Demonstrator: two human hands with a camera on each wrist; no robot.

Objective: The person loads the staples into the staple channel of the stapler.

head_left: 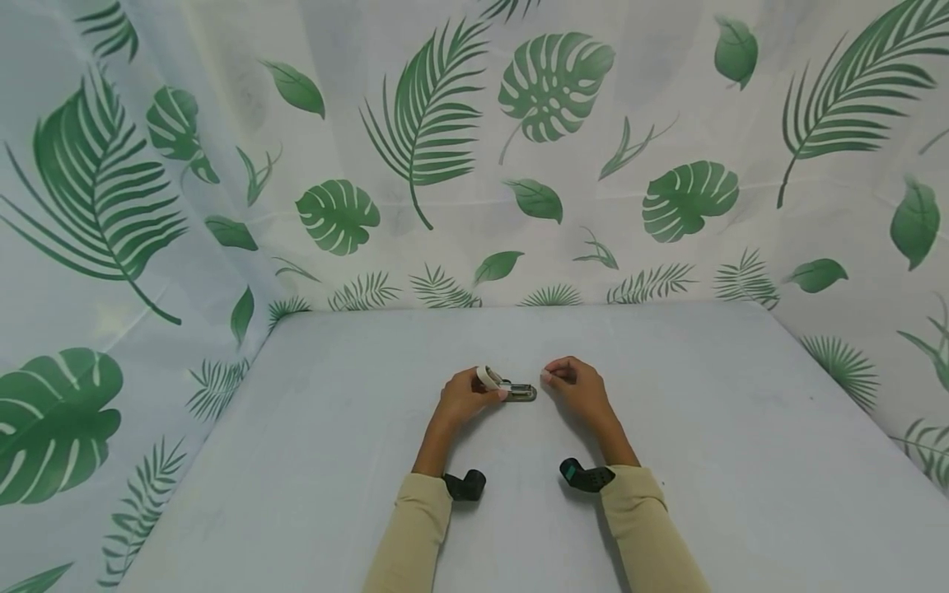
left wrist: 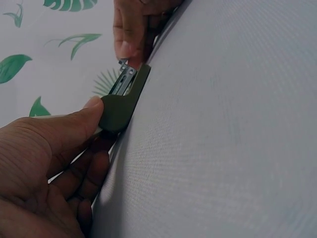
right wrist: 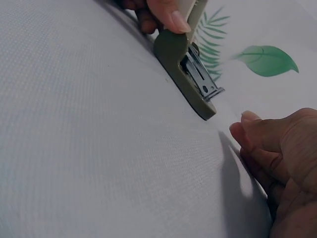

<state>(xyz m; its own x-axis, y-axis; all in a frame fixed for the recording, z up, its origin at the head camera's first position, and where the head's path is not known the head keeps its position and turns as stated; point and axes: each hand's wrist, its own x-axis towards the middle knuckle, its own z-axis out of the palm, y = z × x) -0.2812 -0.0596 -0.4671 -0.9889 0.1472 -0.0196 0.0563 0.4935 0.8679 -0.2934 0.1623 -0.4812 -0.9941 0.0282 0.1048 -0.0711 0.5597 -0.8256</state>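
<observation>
An olive-green stapler point(right wrist: 173, 57) with a pale top arm point(head_left: 487, 377) lies on the white table, its top raised and its metal staple channel point(right wrist: 200, 74) exposed. My left hand point(head_left: 463, 397) grips its hinge end, the thumb point(left wrist: 81, 119) pressed against the side. Just beyond the front end is my right hand point(head_left: 581, 390), its thumb and index fingertips point(right wrist: 247, 119) close together. In the right wrist view these fingertips are apart from the stapler, and nothing shows between them.
A white cloth-like surface covers the table point(head_left: 334, 428). Behind and to the left hang white curtains point(head_left: 460, 231) printed with green leaves. Dark wrist devices point(head_left: 465, 486) sit at both sleeve cuffs.
</observation>
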